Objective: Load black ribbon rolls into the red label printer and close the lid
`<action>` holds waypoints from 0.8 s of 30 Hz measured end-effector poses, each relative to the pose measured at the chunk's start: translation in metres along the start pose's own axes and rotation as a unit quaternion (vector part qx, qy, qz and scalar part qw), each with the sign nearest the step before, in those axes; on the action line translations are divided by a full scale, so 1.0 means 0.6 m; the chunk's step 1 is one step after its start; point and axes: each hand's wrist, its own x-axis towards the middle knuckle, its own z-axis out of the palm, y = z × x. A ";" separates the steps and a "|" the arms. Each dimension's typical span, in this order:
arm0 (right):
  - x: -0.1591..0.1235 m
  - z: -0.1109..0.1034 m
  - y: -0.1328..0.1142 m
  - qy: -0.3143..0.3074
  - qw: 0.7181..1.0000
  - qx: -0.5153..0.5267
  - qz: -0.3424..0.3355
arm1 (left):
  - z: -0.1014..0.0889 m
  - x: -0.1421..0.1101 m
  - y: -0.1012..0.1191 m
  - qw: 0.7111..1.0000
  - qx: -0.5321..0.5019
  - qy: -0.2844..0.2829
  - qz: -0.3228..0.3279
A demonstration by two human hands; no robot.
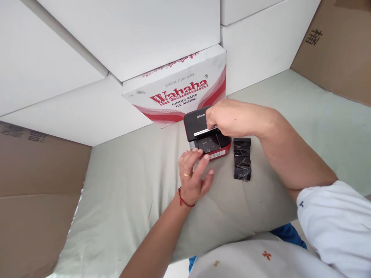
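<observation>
A small black and red device [197,133], which looks like a label printer, sits on the cloth with white stickers on its top and front. Shiny black film [210,143] shows in its front part. My right hand [228,117] lies over its black top, fingers curled together at the edge; anything in the pinch is hidden. Close to the front left corner is my left hand [193,173], palm down, fingers apart and the tips touching or nearly touching the device. To the right lies a creased black film strip [242,159], touched by neither hand.
Behind the device stands a white and red Wahaha water carton [185,90]. White boxes [162,31] are stacked at the back. Brown cardboard boxes stand at the left [37,197] and the right [336,54]. A pale green cloth [127,193] covers the surface.
</observation>
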 end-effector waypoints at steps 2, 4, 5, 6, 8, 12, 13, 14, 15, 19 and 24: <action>0.002 -0.005 -0.007 -0.023 0.999 -0.037 0.006 | -0.010 0.004 -0.018 0.999 -0.016 0.013 -0.032; 0.002 -0.010 -0.010 -0.026 0.998 -0.057 0.009 | -0.018 0.011 -0.036 0.994 -0.057 0.003 -0.098; 0.001 -0.011 -0.012 -0.027 0.998 -0.060 0.009 | -0.021 0.016 -0.043 0.989 -0.080 -0.007 -0.127; 0.001 -0.012 -0.013 -0.027 0.998 -0.060 0.009 | -0.022 0.021 -0.049 0.984 -0.093 -0.017 -0.149; 0.001 -0.012 -0.015 -0.024 0.998 -0.057 0.018 | -0.023 0.030 -0.052 0.980 -0.093 -0.038 -0.174; 0.004 -0.014 -0.022 -0.026 0.998 -0.056 0.025 | -0.023 0.048 -0.038 0.980 -0.044 -0.045 -0.191; 0.004 -0.016 -0.023 -0.031 0.998 -0.054 0.027 | -0.023 0.053 -0.033 0.979 -0.038 -0.040 -0.195; 0.005 -0.018 -0.025 -0.036 0.997 -0.053 0.031 | -0.023 0.058 -0.031 0.979 -0.037 -0.034 -0.200; 0.004 -0.020 -0.027 -0.039 0.997 -0.052 0.037 | -0.024 0.063 -0.030 0.977 -0.039 -0.028 -0.207; -0.001 -0.025 -0.031 -0.048 0.996 -0.064 0.041 | -0.033 0.089 -0.058 0.967 -0.049 -0.027 -0.250; -0.013 -0.006 -0.017 -0.013 0.999 -0.023 0.026 | -0.031 0.107 -0.133 0.932 -0.200 -0.113 -0.281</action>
